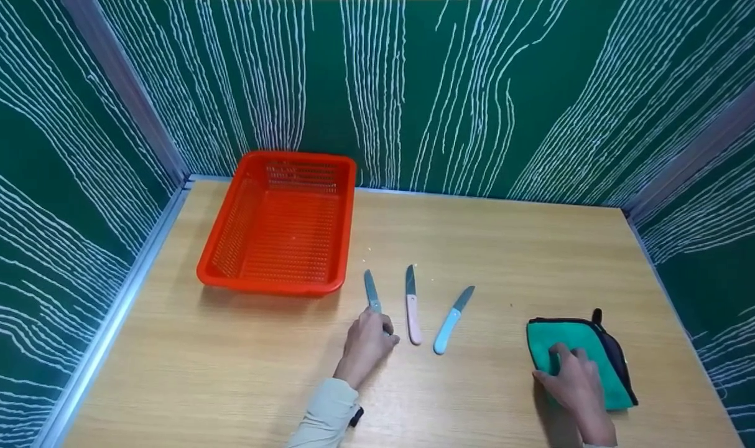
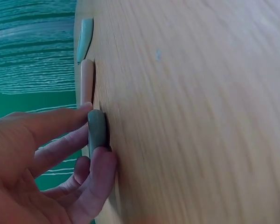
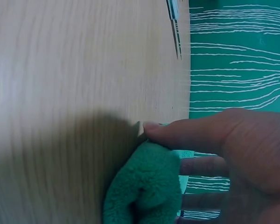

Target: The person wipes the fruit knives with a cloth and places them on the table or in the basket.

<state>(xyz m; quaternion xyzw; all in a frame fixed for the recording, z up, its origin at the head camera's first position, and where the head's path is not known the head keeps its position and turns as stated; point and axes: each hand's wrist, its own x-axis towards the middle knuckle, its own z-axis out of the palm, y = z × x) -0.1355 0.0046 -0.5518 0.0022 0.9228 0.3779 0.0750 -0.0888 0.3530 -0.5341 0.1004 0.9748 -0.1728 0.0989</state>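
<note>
My left hand pinches the grey-green handle of a knife between thumb and fingers, close over the table; in the head view its blade points away from me. Just right of it lies a pink-handled knife, then a light-blue-handled knife, slanted, both blades pointing to the far side. Over at the right, my right hand grips the left part of a folded green cloth with dark edging. In the right wrist view, the thumb is at the edge of the plush cloth and the fingers are on its other side.
A red plastic basket with perforated walls stands at the back left, nothing in it. Small pale crumbs lie near the knife tips. Green panels with white wavy lines enclose the back and sides of the wooden table.
</note>
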